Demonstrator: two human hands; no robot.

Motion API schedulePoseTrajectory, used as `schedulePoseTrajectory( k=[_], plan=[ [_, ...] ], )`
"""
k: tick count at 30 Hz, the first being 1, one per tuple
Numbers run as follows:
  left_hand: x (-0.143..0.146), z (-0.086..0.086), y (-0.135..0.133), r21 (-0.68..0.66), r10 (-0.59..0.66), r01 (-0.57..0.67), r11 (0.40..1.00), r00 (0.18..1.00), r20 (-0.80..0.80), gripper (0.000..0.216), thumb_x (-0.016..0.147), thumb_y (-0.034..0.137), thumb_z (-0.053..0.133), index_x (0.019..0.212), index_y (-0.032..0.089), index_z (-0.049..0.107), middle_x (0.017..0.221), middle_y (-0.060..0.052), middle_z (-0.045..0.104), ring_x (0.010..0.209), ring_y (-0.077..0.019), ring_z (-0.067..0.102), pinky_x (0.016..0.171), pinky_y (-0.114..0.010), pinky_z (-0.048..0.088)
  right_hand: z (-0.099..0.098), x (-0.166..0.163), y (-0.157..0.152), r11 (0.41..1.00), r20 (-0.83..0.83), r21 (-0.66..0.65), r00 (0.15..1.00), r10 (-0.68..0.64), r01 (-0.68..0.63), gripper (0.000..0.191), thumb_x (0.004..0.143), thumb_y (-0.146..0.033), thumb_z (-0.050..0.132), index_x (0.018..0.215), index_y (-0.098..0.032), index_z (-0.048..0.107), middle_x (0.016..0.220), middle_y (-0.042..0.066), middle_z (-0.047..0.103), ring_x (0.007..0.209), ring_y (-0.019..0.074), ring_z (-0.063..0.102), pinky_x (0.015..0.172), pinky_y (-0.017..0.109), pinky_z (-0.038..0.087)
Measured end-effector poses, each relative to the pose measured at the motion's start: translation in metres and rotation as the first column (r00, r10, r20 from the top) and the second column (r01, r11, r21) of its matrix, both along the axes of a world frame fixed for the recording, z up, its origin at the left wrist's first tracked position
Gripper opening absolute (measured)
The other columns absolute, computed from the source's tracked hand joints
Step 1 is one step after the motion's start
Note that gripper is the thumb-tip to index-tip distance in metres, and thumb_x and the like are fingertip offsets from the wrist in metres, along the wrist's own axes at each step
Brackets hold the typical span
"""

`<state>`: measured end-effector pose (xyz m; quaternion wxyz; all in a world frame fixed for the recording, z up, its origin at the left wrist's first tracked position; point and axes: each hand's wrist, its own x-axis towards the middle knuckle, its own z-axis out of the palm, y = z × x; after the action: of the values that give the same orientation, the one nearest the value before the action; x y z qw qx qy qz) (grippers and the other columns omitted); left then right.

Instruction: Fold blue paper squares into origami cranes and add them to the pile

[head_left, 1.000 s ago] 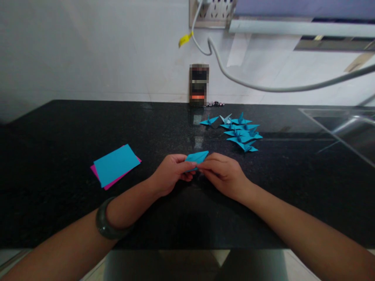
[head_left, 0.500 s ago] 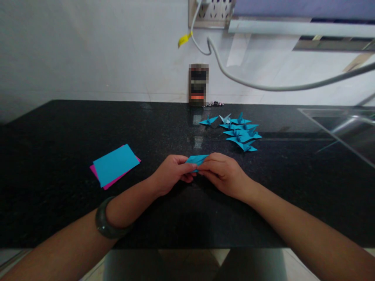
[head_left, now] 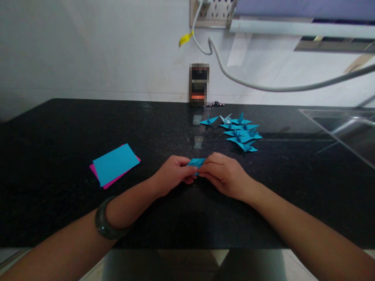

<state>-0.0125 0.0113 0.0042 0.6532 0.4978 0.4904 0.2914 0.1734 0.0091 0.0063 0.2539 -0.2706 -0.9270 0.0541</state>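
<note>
Left hand grasps the near end of a small folded blue paper, its thumb on the upper face and other fingers underneath. From the opposite side, the right hand pinches the other end, and its fingers hide this part, so I cannot tell how the layers lie there. The paper is between the two hands, over the dark counter; whether it touches the surface is not clear.

In my judgement, the main risk is a crooked crease. It could come if the right fingers press while the edges are not matched, because the fingertips cover much of such a small piece. If the left thumb becomes loose, the layers may slip or spread; if the two hands pull against each other, a corner may tear. The blue sheet on the pink sheet, left of the left hand, and the folded birds, beyond the right hand, are apart from the fingers, so knocking them seems less probable.

Compared with one second ago, the pointed tip of the paper no longer rises beside the right fingers; the visible part is shorter and its upper edge more level.
</note>
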Motion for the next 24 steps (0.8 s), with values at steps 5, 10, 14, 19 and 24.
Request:
schedulePoseTrajectory(
  k=[5, 10, 14, 19, 24],
  plan=[
    [0.0004, 0.0011, 0.0002, -0.009, -0.003, 0.003, 1.0, 1.0, -0.002, 0.009, 0.065, 0.019, 0.064, 0.058, 0.013, 0.063, 0.053, 0.0, 0.06, 0.047, -0.0081, 0.052, 0.05, -0.021, 0.042, 0.0018, -0.0004, -0.0003, 1.0, 0.015, 0.008, 1.0, -0.001, 0.001, 0.019, 0.089, -0.02, 0.045, 0.088, -0.015, 0.063, 0.077, 0.007, 0.06, 0.072, 0.0152, 0.051, 0.065, 0.027, 0.042],
    [-0.0004, 0.0009, 0.0, -0.016, 0.007, -0.007, 1.0, 1.0, 0.001, 0.01, 0.065, 0.02, 0.064, 0.058, 0.013, 0.063, 0.053, 0.0, 0.06, 0.047, -0.0079, 0.053, 0.05, -0.02, 0.043, 0.0011, -0.0006, -0.0006, 0.998, 0.056, 0.064, 0.998, -0.008, 0.005, 0.02, 0.088, -0.016, 0.043, 0.089, -0.015, 0.063, 0.079, 0.007, 0.059, 0.072, 0.0157, 0.049, 0.064, 0.027, 0.041],
    [-0.0009, 0.0004, 0.0, -0.051, 0.035, -0.033, 0.998, 0.999, 0.037, 0.011, 0.066, 0.019, 0.064, 0.057, 0.012, 0.062, 0.055, -0.001, 0.061, 0.046, -0.0077, 0.053, 0.05, -0.021, 0.043, 0.0012, -0.0017, -0.0007, 0.988, 0.094, 0.152, 0.995, -0.022, 0.008, 0.023, 0.088, -0.014, 0.041, 0.092, -0.016, 0.063, 0.079, 0.007, 0.059, 0.069, 0.0159, 0.045, 0.061, 0.027, 0.038],
    [-0.0017, -0.0007, 0.0008, -0.08, 0.031, -0.026, 0.996, 0.998, 0.062, 0.011, 0.067, 0.02, 0.064, 0.06, 0.012, 0.062, 0.054, 0.0, 0.061, 0.044, -0.0072, 0.053, 0.047, -0.02, 0.042, 0.0032, -0.002, -0.0004, 0.98, 0.151, 0.198, 0.988, -0.038, 0.007, 0.029, 0.091, -0.017, 0.035, 0.09, -0.015, 0.064, 0.078, 0.007, 0.058, 0.07, 0.0168, 0.044, 0.059, 0.027, 0.037],
    [-0.0017, -0.0006, 0.0013, -0.094, 0.026, -0.02, 0.995, 0.997, 0.068, 0.011, 0.067, 0.02, 0.064, 0.061, 0.012, 0.061, 0.053, 0.0, 0.06, 0.043, -0.007, 0.052, 0.045, -0.019, 0.042, 0.0028, -0.0034, -0.0002, 0.978, 0.186, 0.206, 0.982, -0.04, 0.001, 0.033, 0.092, -0.017, 0.03, 0.09, -0.013, 0.063, 0.079, 0.008, 0.057, 0.072, 0.0178, 0.044, 0.062, 0.029, 0.038]
  ],
)
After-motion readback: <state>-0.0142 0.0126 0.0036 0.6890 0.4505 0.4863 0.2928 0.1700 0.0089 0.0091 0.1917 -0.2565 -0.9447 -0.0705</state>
